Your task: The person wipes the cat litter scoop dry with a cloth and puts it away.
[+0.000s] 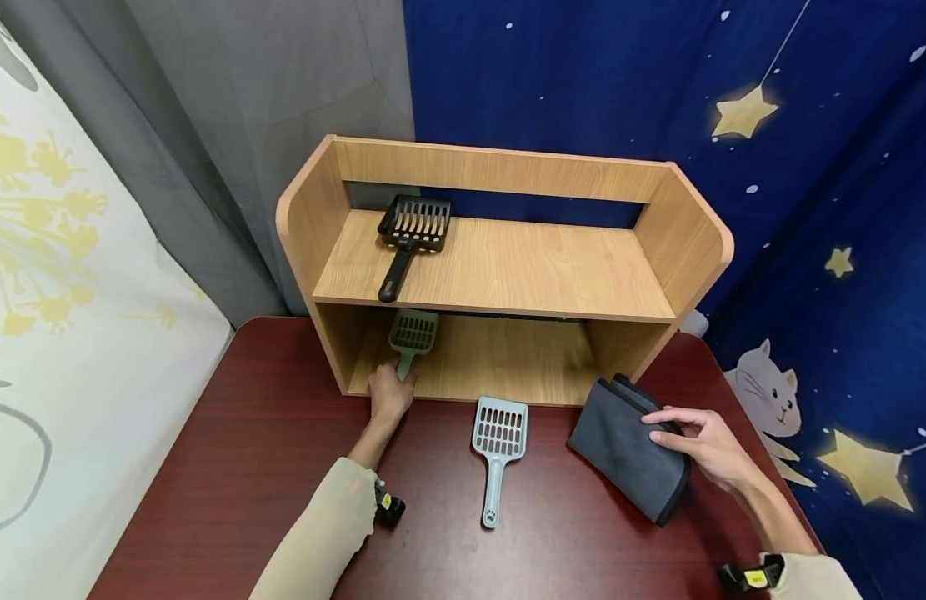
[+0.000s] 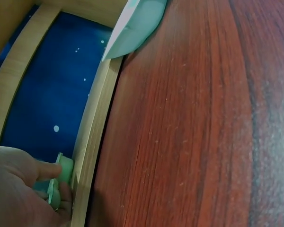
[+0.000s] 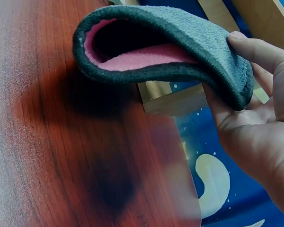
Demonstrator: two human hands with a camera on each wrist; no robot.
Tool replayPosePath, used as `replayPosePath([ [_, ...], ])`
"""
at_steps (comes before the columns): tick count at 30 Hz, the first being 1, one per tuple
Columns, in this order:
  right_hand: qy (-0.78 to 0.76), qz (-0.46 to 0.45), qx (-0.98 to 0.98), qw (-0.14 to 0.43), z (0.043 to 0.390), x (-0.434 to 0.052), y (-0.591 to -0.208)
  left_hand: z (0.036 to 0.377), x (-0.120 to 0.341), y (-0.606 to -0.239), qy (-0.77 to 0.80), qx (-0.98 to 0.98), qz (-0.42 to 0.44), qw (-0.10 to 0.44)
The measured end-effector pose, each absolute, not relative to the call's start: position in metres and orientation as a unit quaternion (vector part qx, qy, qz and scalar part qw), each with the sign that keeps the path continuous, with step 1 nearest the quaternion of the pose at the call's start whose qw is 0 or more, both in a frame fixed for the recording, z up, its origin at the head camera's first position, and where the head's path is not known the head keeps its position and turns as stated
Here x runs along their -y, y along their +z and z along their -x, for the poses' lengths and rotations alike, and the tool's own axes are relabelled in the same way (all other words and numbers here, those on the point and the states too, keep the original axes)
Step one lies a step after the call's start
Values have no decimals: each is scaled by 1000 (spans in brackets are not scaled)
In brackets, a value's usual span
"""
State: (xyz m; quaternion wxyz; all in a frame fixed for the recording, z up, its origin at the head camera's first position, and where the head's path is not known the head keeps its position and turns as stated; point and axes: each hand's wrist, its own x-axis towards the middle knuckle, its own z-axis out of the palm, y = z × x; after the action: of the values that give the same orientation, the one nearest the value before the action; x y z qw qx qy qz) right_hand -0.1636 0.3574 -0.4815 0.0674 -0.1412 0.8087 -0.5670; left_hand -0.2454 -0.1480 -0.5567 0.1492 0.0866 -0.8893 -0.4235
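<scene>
My left hand (image 1: pixel 391 393) grips the handle of a green litter scoop (image 1: pixel 405 360), whose slotted head lies over the lower shelf board on the left. In the left wrist view, thumb and fingers close around the green handle, just at the board's front edge. A folded dark grey cloth (image 1: pixel 631 454) is pinched along its right edge by my right hand (image 1: pixel 706 446). The right wrist view shows its pink inner side and dark border, with a shadow on the table below. Between the hands, a pale blue litter scoop (image 1: pixel 493 492) lies on the table, head toward the shelf.
A two-tier wooden shelf (image 1: pixel 538 267) stands at the back of the dark red table (image 1: pixel 282 450). On its upper board, at the left, rests a black litter scoop (image 1: pixel 396 273). Behind hang a grey curtain (image 1: pixel 267 67) and a blue starry curtain (image 1: pixel 583 75).
</scene>
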Motion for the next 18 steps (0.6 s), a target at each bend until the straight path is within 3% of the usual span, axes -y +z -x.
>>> replayPosePath([
  [5, -554, 147, -817, 66, 164, -357, -484, 265, 154, -592, -422, 889, -90, 151],
  [9, -553, 150, -817, 65, 164, -357, -486, 268, 154, -598, -427, 886, -86, 158],
  [13, -557, 154, -812, 82, 164, -356, -485, 261, 149, -589, -423, 887, -78, 167],
  [18, -544, 175, -815, 93, 163, -355, -480, 239, 138, -548, -352, 914, -75, 188],
])
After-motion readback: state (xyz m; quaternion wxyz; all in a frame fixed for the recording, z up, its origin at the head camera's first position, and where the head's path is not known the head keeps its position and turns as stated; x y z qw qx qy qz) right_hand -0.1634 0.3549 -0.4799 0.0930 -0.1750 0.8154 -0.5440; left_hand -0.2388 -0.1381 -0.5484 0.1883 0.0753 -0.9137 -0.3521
